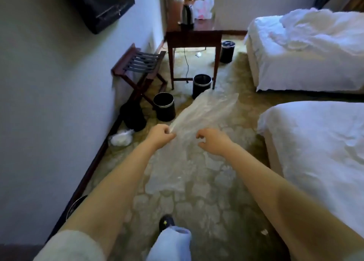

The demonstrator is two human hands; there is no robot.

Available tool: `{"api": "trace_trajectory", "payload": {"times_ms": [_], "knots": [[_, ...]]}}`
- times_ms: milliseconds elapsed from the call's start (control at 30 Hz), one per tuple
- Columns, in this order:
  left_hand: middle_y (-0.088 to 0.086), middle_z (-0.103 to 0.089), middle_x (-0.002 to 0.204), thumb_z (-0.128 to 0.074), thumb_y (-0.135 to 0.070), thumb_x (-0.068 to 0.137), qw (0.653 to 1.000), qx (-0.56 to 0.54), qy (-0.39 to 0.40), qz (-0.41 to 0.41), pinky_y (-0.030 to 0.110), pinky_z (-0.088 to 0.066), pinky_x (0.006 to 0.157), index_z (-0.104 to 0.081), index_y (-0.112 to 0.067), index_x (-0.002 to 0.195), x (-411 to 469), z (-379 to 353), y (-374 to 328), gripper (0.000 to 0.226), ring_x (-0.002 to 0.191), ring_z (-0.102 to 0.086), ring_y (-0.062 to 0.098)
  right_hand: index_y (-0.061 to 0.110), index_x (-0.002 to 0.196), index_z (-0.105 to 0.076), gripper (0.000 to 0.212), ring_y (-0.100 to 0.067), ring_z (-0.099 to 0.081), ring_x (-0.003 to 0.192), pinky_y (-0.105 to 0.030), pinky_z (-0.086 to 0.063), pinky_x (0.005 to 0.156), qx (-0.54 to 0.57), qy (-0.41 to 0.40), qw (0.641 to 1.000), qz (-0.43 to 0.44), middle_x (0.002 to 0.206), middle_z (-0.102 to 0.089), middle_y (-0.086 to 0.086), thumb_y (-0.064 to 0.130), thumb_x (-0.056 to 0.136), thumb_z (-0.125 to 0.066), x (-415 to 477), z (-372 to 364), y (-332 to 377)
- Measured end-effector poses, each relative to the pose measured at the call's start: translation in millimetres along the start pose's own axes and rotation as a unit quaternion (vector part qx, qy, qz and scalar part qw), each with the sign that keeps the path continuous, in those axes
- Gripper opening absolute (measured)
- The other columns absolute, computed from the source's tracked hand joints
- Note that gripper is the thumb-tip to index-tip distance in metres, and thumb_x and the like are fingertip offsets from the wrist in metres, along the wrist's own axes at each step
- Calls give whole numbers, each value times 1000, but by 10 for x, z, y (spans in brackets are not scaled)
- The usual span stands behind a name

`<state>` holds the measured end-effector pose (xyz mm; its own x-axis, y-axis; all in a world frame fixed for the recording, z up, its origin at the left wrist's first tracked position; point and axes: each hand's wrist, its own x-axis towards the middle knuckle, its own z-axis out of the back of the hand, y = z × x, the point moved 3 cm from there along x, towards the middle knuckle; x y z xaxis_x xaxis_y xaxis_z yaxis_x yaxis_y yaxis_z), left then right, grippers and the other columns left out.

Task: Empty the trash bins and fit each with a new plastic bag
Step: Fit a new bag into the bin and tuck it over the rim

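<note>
Plastic bag [206,111] was pinched at its near end by the left hand [160,133], stretched lengthwise toward the centre-frame bin [201,84], the right hand [213,141] curled alongside, its hold not discernible.

A folding wooden luggage rack [141,63] stands against the wall, ahead and to the left of the left hand [160,134]. Farther ahead is a dark wooden table [195,36] bearing an electric kettle [187,14], its cord [186,61] hanging to the patterned carpet [197,201]. A black television [98,4] is mounted high on the left wall. Just right of the right hand [213,141] is a white-sheeted bed [315,142]; a second bed [305,54], its covers rumpled, lies beyond it.
</note>
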<state>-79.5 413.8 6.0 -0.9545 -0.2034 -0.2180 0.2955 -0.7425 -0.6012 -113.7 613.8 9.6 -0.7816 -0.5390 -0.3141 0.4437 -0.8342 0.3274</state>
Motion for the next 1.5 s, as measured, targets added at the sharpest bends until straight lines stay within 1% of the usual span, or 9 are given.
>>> {"api": "trace_trajectory", "payload": {"times_ms": [333, 500, 767, 933, 1000, 1100, 1300, 1400, 1500], "knots": [[-1, -32, 58, -66, -28, 87, 997, -75, -29, -9, 33, -37, 62, -32, -19, 59, 1972, 1096, 626, 45, 59, -40, 18, 20, 147, -33, 69, -25, -48, 128, -32, -43, 98, 144, 39, 989, -17, 141, -47, 0, 42, 90, -64, 2324, 456, 525], [-2, -29, 58, -65, -29, 89, 993, -110, -44, -18, 32, -36, 62, -32, -19, 59, 2762, 1623, 831, 45, 56, -37, 15, 13, 147, -32, 74, -25, -48, 126, -27, -40, 87, 203, 27, 978, -33, 141, -47, -1, 42, 88, -66, 3340, 717, 774], [0, -33, 61, -64, -24, 87, 984, -151, -90, 33, 34, -37, 62, -38, -18, 62, 4094, 2192, 1388, 37, 63, -39, 18, 22, 154, -14, 104, -26, -36, 139, -41, -40, 107, 336, 82, 938, 2, 152, -34, -5, 41, 76, -80, 5118, 831, 1028], [2, -38, 64, -65, -20, 88, 970, -187, -120, 95, 32, -37, 61, -45, -14, 68, 5140, 2438, 1693, 29, 64, -41, 18, 17, 149, -31, 95, -22, -53, 123, -37, -49, 98, 423, 133, 896, 13, 137, -54, -5, 38, 72, -83, 6468, 952, 1153], [-1, -39, 62, -64, -19, 89, 968, -181, -124, 125, 30, -37, 60, -42, -17, 63, 5541, 2574, 1740, 34, 61, -42, 15, 17, 143, -38, 86, -19, -61, 110, -31, -53, 83, 453, 137, 881, 10, 122, -63, -3, 33, 72, -84, 6939, 1063, 1183], [-1, -43, 63, -64, -23, 88, 966, -161, -140, 147, 30, -40, 62, -43, -18, 63, 6040, 2800, 1802, 34, 63, -46, 15, 20, 144, -36, 82, -7, -61, 92, -20, -43, 63, 456, 161, 876, 3, 114, -65, -3, 25, 76, -82, 7497, 1234, 1251], [1, -49, 70, -65, -25, 87, 961, -178, -139, 161, 31, -42, 66, -52, -13, 72, 6621, 3061, 2172, 23, 70, -51, 18, 26, 152, -23, 96, -19, -52, 110, -31, -47, 81, 456, 190, 869, -16, 143, -41, -3, 23, 77, -81, 8367, 1268, 1448], [1, -56, 76, -67, -25, 86, 963, -185, -122, 151, 34, -46, 70, -62, -9, 86, 6778, 3190, 2466, 16, 74, -55, 17, 32, 151, -26, 92, -18, -57, 94, -31, -48, 75, 486, 227, 843, -28, 149, -36, -1, 21, 77, -80, 8682, 1158, 1588], [-7, -56, 73, -69, -23, 86, 963, -200, -118, 135, 26, -43, 66, -61, -17, 85, 6913, 3292, 2813, 10, 70, -54, 9, 35, 143, -37, 79, -14, -54, 76, -32, -50, 74, 518, 273, 810, -33, 138, -51, -1, 18, 79, -79, 8918, 994, 1755]]}}
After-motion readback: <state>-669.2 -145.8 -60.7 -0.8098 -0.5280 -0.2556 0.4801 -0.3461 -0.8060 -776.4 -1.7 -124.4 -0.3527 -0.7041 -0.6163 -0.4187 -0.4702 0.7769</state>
